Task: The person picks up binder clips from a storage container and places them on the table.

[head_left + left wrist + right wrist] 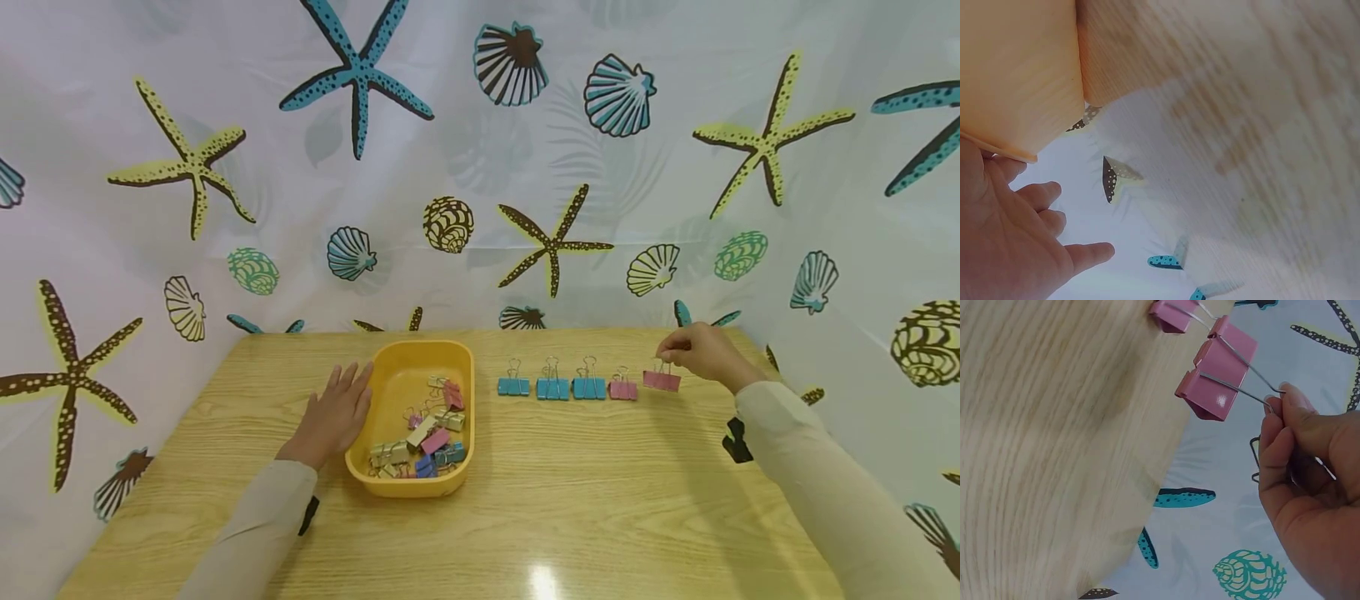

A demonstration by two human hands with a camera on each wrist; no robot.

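A pink binder clip (662, 381) (1219, 374) hangs by its wire handle from the fingertips of my right hand (703, 353) (1313, 465), at the right end of a row. Left of it stand a smaller pink clip (622, 389) (1174, 315) and three blue clips, among them the leftmost blue clip (513, 387). My left hand (330, 417) (1010, 228) touches the left wall of the yellow bin (362, 477) (1016, 69) with fingers extended. Inside the bin lie several clips in pink, blue, gold and red, including a red clip (453, 395).
The wooden table (570, 500) ends at a white cloth (420, 283) printed with starfish and shells. The bin stands left of the row of clips. A dark object (737, 441) shows beside the right sleeve.
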